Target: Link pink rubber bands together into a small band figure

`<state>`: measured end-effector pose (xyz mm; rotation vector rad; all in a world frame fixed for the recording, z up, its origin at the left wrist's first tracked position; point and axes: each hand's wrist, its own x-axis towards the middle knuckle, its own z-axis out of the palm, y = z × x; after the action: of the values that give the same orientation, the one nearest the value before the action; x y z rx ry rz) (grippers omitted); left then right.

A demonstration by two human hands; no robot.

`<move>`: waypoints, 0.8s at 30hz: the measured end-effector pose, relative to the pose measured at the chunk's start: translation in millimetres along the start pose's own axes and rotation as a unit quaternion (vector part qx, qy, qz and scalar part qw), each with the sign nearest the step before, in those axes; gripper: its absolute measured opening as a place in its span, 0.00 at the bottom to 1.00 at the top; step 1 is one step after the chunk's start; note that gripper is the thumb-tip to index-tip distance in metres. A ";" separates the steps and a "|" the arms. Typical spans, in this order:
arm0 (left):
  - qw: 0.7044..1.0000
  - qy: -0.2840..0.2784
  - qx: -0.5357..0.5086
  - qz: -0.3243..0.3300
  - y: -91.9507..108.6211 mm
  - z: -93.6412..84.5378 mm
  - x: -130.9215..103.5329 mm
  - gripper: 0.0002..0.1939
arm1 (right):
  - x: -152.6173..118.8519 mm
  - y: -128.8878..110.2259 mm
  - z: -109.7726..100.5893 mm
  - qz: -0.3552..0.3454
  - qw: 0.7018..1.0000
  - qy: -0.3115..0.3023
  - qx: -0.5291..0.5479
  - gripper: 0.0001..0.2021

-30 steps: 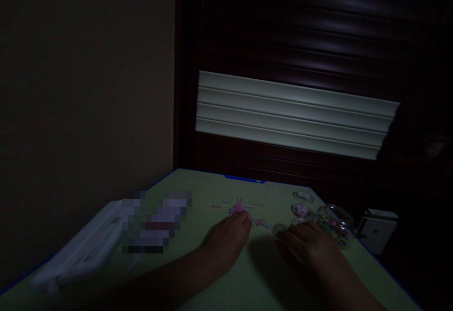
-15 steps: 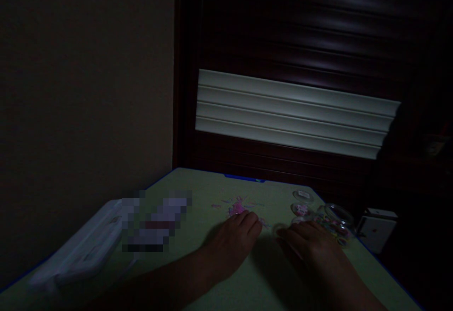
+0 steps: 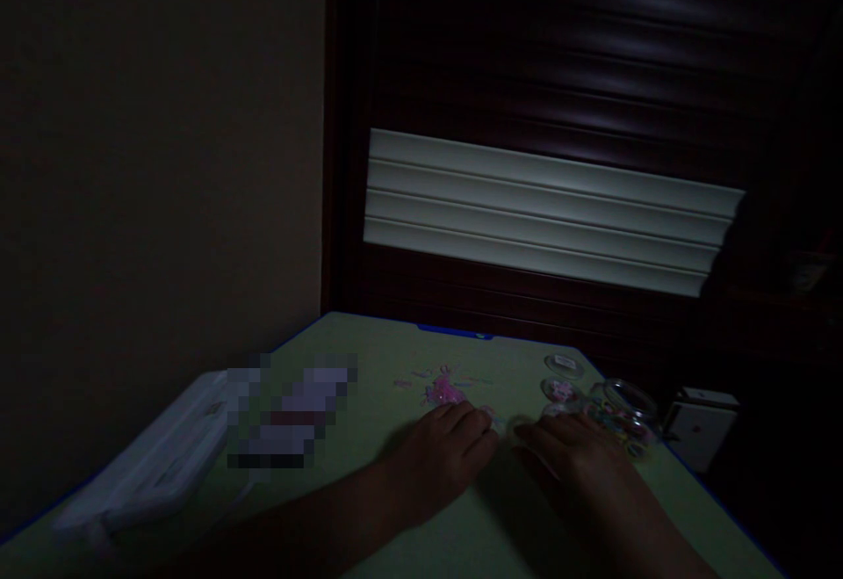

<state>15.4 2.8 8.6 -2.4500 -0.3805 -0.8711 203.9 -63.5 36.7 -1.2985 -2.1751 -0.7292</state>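
Note:
My left hand (image 3: 451,445) rests low over the table, fingers curled together. Its fingertips are by a few small pale pieces (image 3: 493,415); whatever they pinch is hidden. Just beyond lies a small heap of pink bits (image 3: 443,390), perhaps little rubber bands, with several loose strands around it. My right hand (image 3: 580,452) is closed round a small clear round container (image 3: 517,430), mostly covered by the fingers. Beside that hand stands a clear jar (image 3: 629,403) of colourful rings. Small clear round dishes (image 3: 559,390) sit past the knuckles, one with pink pieces inside.
A clear lid with a label (image 3: 565,365) lies near the right edge of the pale green table (image 3: 369,342). On the left are a white case (image 3: 164,438) and a blurred-out object (image 3: 296,412). A white box (image 3: 702,430) stands off the table's right side. The room is dark.
My left hand has shifted slightly right and toward me, uncovering more of the pink heap and the small pale pieces. My right hand has stayed almost still.

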 end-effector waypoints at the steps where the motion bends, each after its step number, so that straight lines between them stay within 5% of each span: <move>1: 1.000 -0.001 0.001 0.002 0.1 -0.6 0.1 0.07 | 0.0 0.3 -0.1 -0.004 1.000 0.003 -0.001 0.09; 8: 1.000 -0.022 -0.004 0.000 0.7 0.1 -1.9 0.06 | 4.0 -3.4 -9.9 -0.008 0.999 -0.036 0.007 0.10; 24: 0.998 -0.058 -0.001 0.008 0.8 -1.7 0.3 0.06 | 2.5 -3.9 -4.5 -0.007 1.000 0.001 -0.001 0.10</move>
<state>15.1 1.2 9.6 -2.5098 -0.4009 -0.7248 200.1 -66.6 40.9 -1.2849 -2.1847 -0.7389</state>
